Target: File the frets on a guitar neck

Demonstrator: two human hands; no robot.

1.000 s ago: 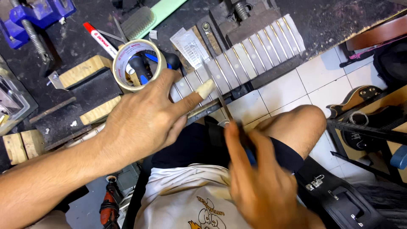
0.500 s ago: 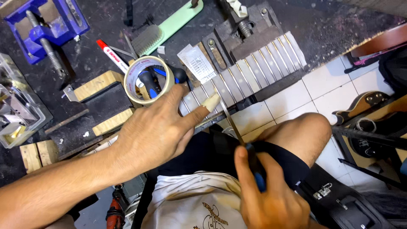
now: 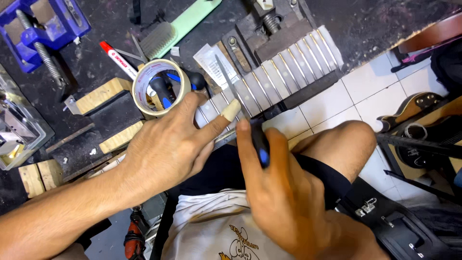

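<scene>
A guitar neck [image 3: 284, 72] with taped frets lies across the dark workbench, clamped near a vise. My left hand [image 3: 168, 144] rests flat on its near end, the taped thumb [image 3: 231, 110] pressing beside a fret. In my right hand [image 3: 284, 197] is a small file with a black and blue handle [image 3: 260, 144]; its thin blade [image 3: 231, 84] lies along the fretboard, pointing away from me. A roll of beige tape [image 3: 161, 86] sits just beyond my left fingers, with a blue-handled tool inside it.
A blue vise [image 3: 43, 29] stands at the far left. A red-capped marker [image 3: 118, 60], a wire brush [image 3: 159, 41], wood blocks [image 3: 101, 96] and a clear box [image 3: 19, 135] lie on the bench. Guitars [image 3: 423, 110] and a black case [image 3: 394, 226] rest on the tiled floor at right.
My right hand has come up from my lap and brought the file blade onto the fretboard. The left hand stays on the neck; the view shifted slightly.
</scene>
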